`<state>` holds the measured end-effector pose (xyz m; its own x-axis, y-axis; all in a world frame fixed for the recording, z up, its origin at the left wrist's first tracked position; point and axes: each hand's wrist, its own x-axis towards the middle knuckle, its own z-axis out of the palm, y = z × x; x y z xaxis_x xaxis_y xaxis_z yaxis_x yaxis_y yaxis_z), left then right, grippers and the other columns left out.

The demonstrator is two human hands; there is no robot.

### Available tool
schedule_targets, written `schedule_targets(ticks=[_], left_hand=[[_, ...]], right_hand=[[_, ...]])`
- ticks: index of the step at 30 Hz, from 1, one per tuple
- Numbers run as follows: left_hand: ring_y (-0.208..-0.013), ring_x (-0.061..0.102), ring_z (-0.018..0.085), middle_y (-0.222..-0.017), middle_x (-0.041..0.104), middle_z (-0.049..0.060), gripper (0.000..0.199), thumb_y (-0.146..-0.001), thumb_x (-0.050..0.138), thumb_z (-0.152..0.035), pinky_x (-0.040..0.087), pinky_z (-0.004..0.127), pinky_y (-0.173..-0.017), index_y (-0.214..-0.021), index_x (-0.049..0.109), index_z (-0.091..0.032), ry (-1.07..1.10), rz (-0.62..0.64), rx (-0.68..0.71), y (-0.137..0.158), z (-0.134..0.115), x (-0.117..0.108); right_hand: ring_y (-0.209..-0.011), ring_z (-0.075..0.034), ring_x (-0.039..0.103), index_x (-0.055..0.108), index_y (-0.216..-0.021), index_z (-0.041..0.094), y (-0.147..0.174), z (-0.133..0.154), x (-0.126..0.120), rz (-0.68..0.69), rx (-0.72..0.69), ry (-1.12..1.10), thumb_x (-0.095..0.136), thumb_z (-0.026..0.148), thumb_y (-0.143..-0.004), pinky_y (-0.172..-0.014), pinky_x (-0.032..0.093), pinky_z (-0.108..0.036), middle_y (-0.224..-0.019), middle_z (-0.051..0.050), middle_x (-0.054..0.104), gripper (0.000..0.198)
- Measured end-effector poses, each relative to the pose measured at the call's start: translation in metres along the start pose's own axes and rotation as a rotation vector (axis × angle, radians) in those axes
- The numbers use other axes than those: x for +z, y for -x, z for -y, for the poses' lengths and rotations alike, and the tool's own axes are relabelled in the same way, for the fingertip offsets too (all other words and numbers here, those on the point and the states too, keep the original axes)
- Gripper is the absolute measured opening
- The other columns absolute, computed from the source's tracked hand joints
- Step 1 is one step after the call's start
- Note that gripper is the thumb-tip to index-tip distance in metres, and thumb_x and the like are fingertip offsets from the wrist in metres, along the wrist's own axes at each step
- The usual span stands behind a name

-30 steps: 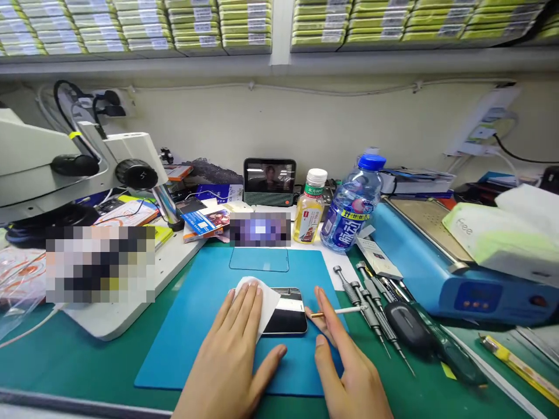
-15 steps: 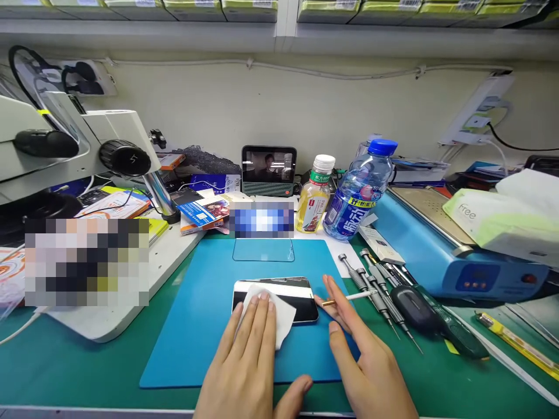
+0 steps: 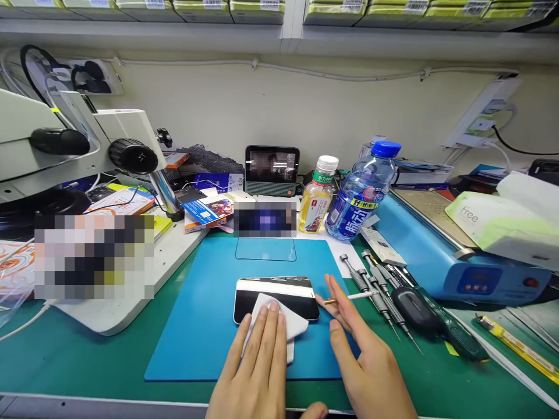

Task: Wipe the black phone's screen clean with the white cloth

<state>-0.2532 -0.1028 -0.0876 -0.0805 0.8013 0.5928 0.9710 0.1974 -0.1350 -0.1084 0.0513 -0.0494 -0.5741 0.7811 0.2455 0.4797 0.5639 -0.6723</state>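
Observation:
A smartphone lies sideways on the blue mat, its dark glossy screen facing up with a white reflection across it. My left hand rests flat on a folded white wipe, fingers stretched out, thumb low. The wipe covers part of the phone's lower edge and spills onto the mat. Beside the phone's right end is my right hand, with a cigarette between its fingers, the tan end toward the phone. A clear glass sheet with a dark border lies behind the phone.
Several screwdrivers and a black case lie right of the mat. Behind stand a small yellow drink bottle, a large blue-capped bottle and a small display. A blue machine stands right, a microscope stand left.
My left hand has slid the wipe toward me and a little right, uncovering more of the phone. My right hand stays almost still with the cigarette. The camera view has shifted slightly.

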Motion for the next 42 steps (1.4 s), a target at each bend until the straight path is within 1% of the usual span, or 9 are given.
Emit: schedule_targets(ticks=[3, 8, 14, 17, 26, 29, 33, 36, 42], left_hand=[[-0.146, 0.056, 0.034, -0.160, 0.054, 0.021, 0.090, -0.104, 0.046, -0.073, 0.044, 0.046, -0.118, -0.157, 0.047, -0.001, -0.021, 0.015, 0.044, -0.020, 0.001, 0.000], [-0.146, 0.056, 0.036, -0.157, 0.057, 0.021, 0.087, -0.109, 0.028, -0.073, 0.047, 0.051, -0.119, -0.150, 0.057, -0.002, 0.009, 0.049, -0.180, -0.058, -0.009, 0.005], [-0.146, 0.055, 0.038, -0.158, 0.054, 0.025, 0.096, -0.103, 0.044, -0.077, 0.046, 0.046, -0.116, -0.154, 0.050, 0.004, -0.039, 0.003, 0.046, -0.029, -0.012, 0.007], [-0.147, 0.054, 0.036, -0.157, 0.056, 0.023, 0.091, -0.103, 0.047, -0.074, 0.043, 0.045, -0.118, -0.153, 0.052, 0.002, -0.028, 0.008, 0.086, -0.020, -0.008, 0.005], [-0.152, 0.049, 0.035, -0.164, 0.050, 0.019, 0.074, -0.111, 0.040, -0.059, 0.045, 0.052, -0.122, -0.158, 0.048, -0.003, 0.079, 0.108, -0.025, -0.059, -0.010, 0.006], [-0.153, 0.048, 0.035, -0.162, 0.052, 0.020, 0.072, -0.110, 0.040, -0.057, 0.041, 0.051, -0.125, -0.155, 0.050, -0.002, 0.085, 0.064, -0.093, -0.053, -0.022, 0.008], [-0.154, 0.046, 0.035, -0.162, 0.052, 0.021, 0.071, -0.109, 0.044, -0.054, 0.028, 0.049, -0.132, -0.155, 0.049, 0.000, 0.074, 0.041, -0.066, -0.031, -0.033, 0.011], [-0.153, 0.047, 0.033, -0.160, 0.055, 0.020, 0.073, -0.111, 0.038, -0.059, 0.020, 0.049, -0.135, -0.153, 0.052, -0.002, 0.057, 0.018, -0.025, -0.021, -0.031, 0.012], [-0.148, 0.054, 0.034, -0.161, 0.053, 0.021, 0.084, -0.110, 0.032, -0.070, 0.039, 0.049, -0.123, -0.154, 0.052, -0.001, 0.014, 0.099, 0.096, -0.044, -0.014, 0.004]], right_hand=[[-0.130, -0.020, 0.071, 0.043, -0.167, 0.032, 0.001, -0.006, 0.000, 0.010, -0.033, 0.006, 0.039, 0.042, -0.113, -0.097, 0.062, -0.026, -0.146, -0.002, 0.069, 0.055], [-0.133, -0.019, 0.068, 0.039, -0.168, 0.032, 0.002, -0.013, 0.001, 0.038, -0.033, 0.004, 0.041, 0.040, -0.114, -0.097, 0.060, -0.021, -0.153, -0.001, 0.064, 0.055], [-0.133, -0.015, 0.068, 0.039, -0.169, 0.035, 0.002, -0.010, 0.001, 0.022, -0.087, 0.002, 0.042, 0.034, -0.114, -0.104, 0.055, -0.018, -0.156, 0.003, 0.061, 0.054], [-0.130, -0.015, 0.069, 0.040, -0.168, 0.036, 0.002, -0.008, 0.001, -0.008, -0.107, 0.010, 0.044, 0.033, -0.114, -0.101, 0.056, -0.017, -0.154, 0.004, 0.062, 0.054], [-0.130, -0.015, 0.071, 0.036, -0.169, 0.035, 0.004, -0.012, 0.000, 0.009, -0.099, 0.020, 0.043, 0.033, -0.115, -0.100, 0.057, -0.017, -0.158, 0.003, 0.059, 0.055], [-0.129, -0.016, 0.071, 0.036, -0.170, 0.036, 0.004, -0.011, 0.000, 0.003, -0.097, 0.025, 0.044, 0.034, -0.115, -0.099, 0.058, -0.018, -0.158, 0.002, 0.059, 0.056], [-0.133, -0.015, 0.067, 0.033, -0.170, 0.039, 0.004, -0.008, 0.000, 0.017, -0.102, 0.021, 0.044, 0.032, -0.115, -0.101, 0.056, -0.016, -0.158, 0.005, 0.059, 0.057], [-0.133, -0.012, 0.067, 0.030, -0.171, 0.041, 0.003, -0.007, -0.001, 0.015, -0.109, 0.033, 0.044, 0.031, -0.115, -0.100, 0.055, -0.014, -0.157, 0.007, 0.060, 0.058], [-0.137, -0.014, 0.063, 0.030, -0.171, 0.042, 0.004, -0.007, -0.002, -0.002, -0.152, 0.010, 0.045, 0.029, -0.114, -0.103, 0.053, -0.014, -0.161, 0.008, 0.054, 0.060]])
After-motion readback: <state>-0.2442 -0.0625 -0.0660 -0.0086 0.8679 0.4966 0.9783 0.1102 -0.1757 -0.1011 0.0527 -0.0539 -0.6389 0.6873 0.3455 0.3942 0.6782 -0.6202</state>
